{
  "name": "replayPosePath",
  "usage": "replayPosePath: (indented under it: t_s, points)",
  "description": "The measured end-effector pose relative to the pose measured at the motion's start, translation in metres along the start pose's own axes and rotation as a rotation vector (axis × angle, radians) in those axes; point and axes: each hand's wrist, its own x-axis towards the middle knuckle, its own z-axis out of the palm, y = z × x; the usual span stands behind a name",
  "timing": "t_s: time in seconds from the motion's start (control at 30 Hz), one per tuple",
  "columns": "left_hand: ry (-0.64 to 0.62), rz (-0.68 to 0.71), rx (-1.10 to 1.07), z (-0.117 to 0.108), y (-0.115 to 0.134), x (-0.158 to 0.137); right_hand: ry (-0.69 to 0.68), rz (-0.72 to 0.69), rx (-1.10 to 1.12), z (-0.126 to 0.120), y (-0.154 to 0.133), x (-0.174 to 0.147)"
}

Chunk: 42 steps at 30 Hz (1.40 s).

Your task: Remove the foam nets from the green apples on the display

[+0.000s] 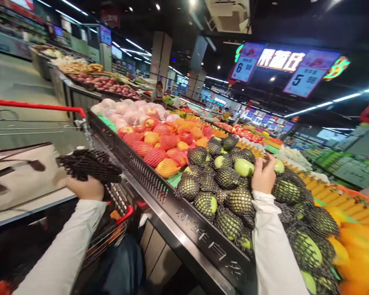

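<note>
My left hand [86, 188] is closed around a bundle of black foam nets [89, 165], held above the shopping cart [117, 223]. My right hand [263, 176] reaches into a pile of green fruit wrapped in black nets [227, 205] on the produce stand. Its fingers rest on the fruit at the top of the pile, between a bare green fruit [244, 167] and another bare one [279, 165]. Whether it grips one of them I cannot tell. Both arms wear white sleeves.
A long black-edged produce stand [160, 192] runs away from me with red-netted fruit [160, 149], apples and yellow fruit [353, 246]. A beige bag [21, 174] lies in the cart with the red handle [33, 106]. People stand far down the aisle. Price signs [304, 80] hang overhead.
</note>
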Motion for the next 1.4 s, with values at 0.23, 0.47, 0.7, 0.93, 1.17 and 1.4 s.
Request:
replayPosePath:
  t_s: [0.23, 0.47, 0.7, 0.93, 1.17, 1.4]
  points:
    - [-0.578, 0.461, -0.483, 0.106, 0.258, -0.125, -0.032, -0.050, 0.149, -0.004, 0.002, -0.005]
    - [-1.336, 0.832, -0.387, 0.185, 0.334, -0.247, 0.070, -0.131, 0.012, -0.002, 0.005, -0.007]
    - [-1.274, 0.622, -0.631, 0.200, 0.296, -0.248, 0.169, -0.180, 0.006, -0.003, 0.011, -0.006]
    - [-1.065, 0.653, -0.488, 0.205, 0.287, -0.249, 0.333, -0.049, 0.048, -0.005, 0.000, -0.008]
    - [-0.837, 0.480, -0.353, 0.207, 0.284, -0.245, 0.456, -0.121, -0.036, -0.010, -0.004, -0.007]
    - [-0.987, 0.595, -0.146, 0.220, 0.279, -0.245, 0.342, -0.207, 0.029, -0.007, -0.002, -0.006]
